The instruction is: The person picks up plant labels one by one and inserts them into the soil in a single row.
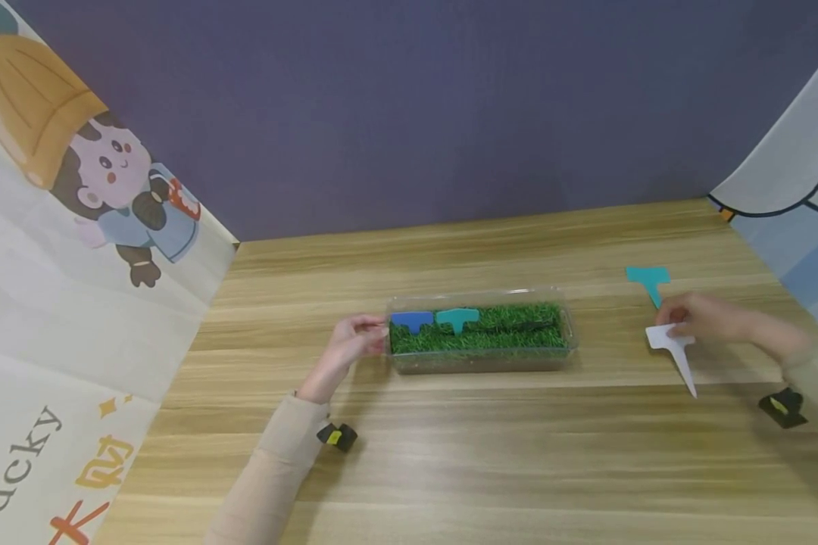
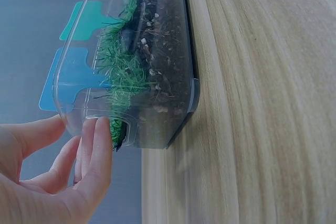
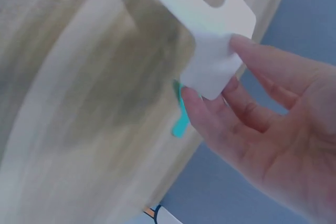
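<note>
A clear plastic planter box (image 1: 480,362) holds dark soil and green artificial-looking grass (image 1: 518,318). At its left end stand a blue T-shaped plant label (image 1: 412,319) and a teal plant label (image 1: 457,318), side by side. My left hand (image 1: 351,344) holds that end, thumb at the rim and fingertips against the end wall (image 2: 134,129). Off to the right, my right hand (image 1: 705,318) pinches a white T-shaped plant label (image 3: 210,51) by its wide head, its pointed stem angled toward the front. Partly hidden behind this hand is another teal plant label (image 1: 647,280).
Everything is on a wood-grain table (image 1: 450,454). A dark blue-grey panel (image 1: 416,113) rises behind it. Printed white sheets flank the table, with a cartoon figure (image 1: 129,166) on the left one. Small dark devices hang at both wrists.
</note>
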Demonstrator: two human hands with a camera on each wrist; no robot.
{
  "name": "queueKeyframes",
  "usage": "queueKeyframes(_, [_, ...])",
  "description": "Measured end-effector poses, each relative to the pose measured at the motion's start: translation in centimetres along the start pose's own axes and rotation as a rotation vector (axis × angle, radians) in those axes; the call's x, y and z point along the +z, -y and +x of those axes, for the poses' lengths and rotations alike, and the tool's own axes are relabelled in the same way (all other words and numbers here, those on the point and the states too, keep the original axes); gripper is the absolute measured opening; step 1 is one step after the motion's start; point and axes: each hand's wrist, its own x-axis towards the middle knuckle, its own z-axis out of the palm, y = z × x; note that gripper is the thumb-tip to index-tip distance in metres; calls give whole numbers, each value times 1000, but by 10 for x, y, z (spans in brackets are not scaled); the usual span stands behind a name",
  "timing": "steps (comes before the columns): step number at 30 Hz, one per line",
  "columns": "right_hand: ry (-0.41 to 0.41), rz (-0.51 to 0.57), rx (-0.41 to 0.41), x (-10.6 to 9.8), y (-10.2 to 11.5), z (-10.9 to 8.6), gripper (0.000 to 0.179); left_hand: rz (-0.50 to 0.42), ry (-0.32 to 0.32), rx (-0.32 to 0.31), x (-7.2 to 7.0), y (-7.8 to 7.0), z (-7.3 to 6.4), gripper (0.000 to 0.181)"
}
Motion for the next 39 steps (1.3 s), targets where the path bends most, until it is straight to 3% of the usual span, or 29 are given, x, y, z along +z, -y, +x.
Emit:
queueKeyframes(5, [86, 63, 19, -10, 8, -2, 11, -4, 4, 5, 0, -1, 0, 31])
queueKeyframes(11, [131, 184, -58, -18, 15, -4, 8, -6, 6, 8, 0, -1, 0, 31])
queueKeyframes(15, [143, 236, -43, -24, 23, -4, 8, -5, 8, 8, 0, -1, 0, 31])
queueKeyframes(20, [49, 178, 24, -28, 38, -2, 11, -5, 6, 4, 0, -1, 0, 31])
queueKeyframes(25, [-50, 101, 37, -28, 54, 2, 13, -8, 6, 5, 0, 0, 0, 31])
queueKeyframes(34, [-91, 41, 116, -35, 79, 8, 14, -7, 15, 8, 0, 2, 1, 32])
queueKeyframes(39, [-121, 53, 94, -37, 88, 13, 14, -11, 13, 7, 0, 2, 1, 32])
